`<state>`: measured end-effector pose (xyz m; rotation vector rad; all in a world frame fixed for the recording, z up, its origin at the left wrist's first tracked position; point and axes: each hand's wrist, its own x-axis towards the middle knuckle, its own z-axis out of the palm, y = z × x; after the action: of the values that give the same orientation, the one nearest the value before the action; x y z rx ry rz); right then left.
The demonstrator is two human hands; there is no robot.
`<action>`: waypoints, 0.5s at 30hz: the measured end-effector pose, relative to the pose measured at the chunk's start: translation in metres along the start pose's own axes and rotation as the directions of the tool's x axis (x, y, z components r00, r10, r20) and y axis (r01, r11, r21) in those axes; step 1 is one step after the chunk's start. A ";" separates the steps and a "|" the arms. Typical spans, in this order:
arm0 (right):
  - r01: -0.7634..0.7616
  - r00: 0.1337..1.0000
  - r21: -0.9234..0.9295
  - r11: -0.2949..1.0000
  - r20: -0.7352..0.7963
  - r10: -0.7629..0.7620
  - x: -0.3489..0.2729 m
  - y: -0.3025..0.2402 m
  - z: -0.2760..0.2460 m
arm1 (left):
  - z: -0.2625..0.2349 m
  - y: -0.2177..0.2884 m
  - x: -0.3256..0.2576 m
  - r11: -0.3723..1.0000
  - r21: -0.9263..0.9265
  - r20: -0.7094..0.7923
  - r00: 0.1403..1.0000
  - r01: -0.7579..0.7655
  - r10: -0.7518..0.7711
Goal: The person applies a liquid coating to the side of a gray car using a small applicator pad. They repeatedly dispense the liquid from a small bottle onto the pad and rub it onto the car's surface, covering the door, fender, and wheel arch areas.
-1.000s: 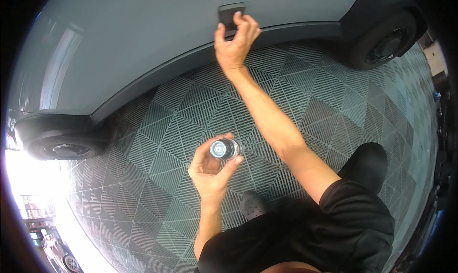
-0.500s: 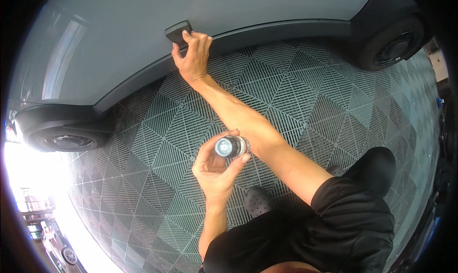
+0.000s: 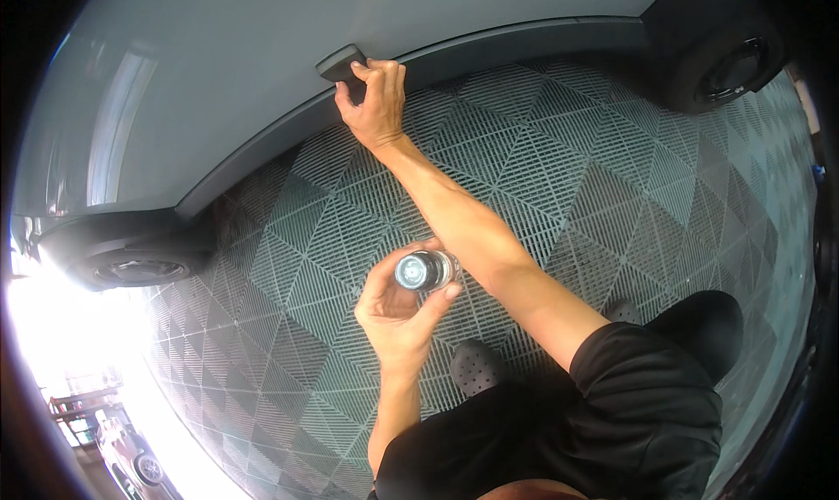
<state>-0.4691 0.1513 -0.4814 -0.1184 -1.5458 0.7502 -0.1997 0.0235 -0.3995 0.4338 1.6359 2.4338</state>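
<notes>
In the head view, you stood on a floor (image 3: pixel 559 159) of grey-green grid tiles laid in triangular patterns, beside the pale grey body of a car (image 3: pixel 262 72) with a dark sill strip along its lower edge. One wheel (image 3: pixel 730 67) showed at the upper right and another wheel (image 3: pixel 131 268) at the left, where bright daylight washed out the lower-left corner. A dark shoe (image 3: pixel 476 367) rested on the tiles below your hands.

Your right arm stretched out nearly straight toward the car, and your right hand (image 3: pixel 374 105) had its fingers curled over a small dark pad (image 3: pixel 339 63), pressing it against the panel just above the sill. Your left hand (image 3: pixel 398 306) was raised near your chest, fingers wrapped around a small clear bottle (image 3: pixel 421 270) with its cap facing the camera, just beside your right forearm.
</notes>
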 end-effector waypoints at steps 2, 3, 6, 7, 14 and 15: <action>-0.012 1.000 -0.009 1.000 -0.022 0.012 0.006 0.005 -0.008 | -0.003 -0.003 0.000 0.999 0.024 0.009 1.000 -0.021 0.021; -0.012 1.000 -0.015 1.000 -0.025 0.011 0.010 0.010 -0.014 | -0.002 -0.003 0.000 0.999 0.044 -0.008 1.000 -0.015 0.015; 0.001 0.999 -0.043 0.999 -0.043 -0.003 0.023 0.025 -0.032 | -0.004 -0.005 0.000 0.997 0.079 -0.028 0.999 -0.018 0.020; 0.014 0.998 -0.057 0.998 -0.054 -0.017 0.029 0.033 -0.040 | -0.003 -0.004 0.000 0.997 0.072 -0.044 0.999 -0.003 0.006; 0.059 0.995 -0.142 0.988 -0.068 -0.069 0.071 0.084 -0.103 | -0.018 0.003 0.000 0.978 0.211 -0.091 0.996 0.003 0.017; 0.066 0.995 -0.147 0.987 -0.068 -0.077 0.077 0.092 -0.112 | -0.020 0.005 0.001 0.975 0.223 -0.085 0.996 -0.005 0.024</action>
<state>-0.4103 0.3041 -0.4713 -0.1948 -1.5253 0.5706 -0.2077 0.0047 -0.4017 0.3760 1.9598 2.3182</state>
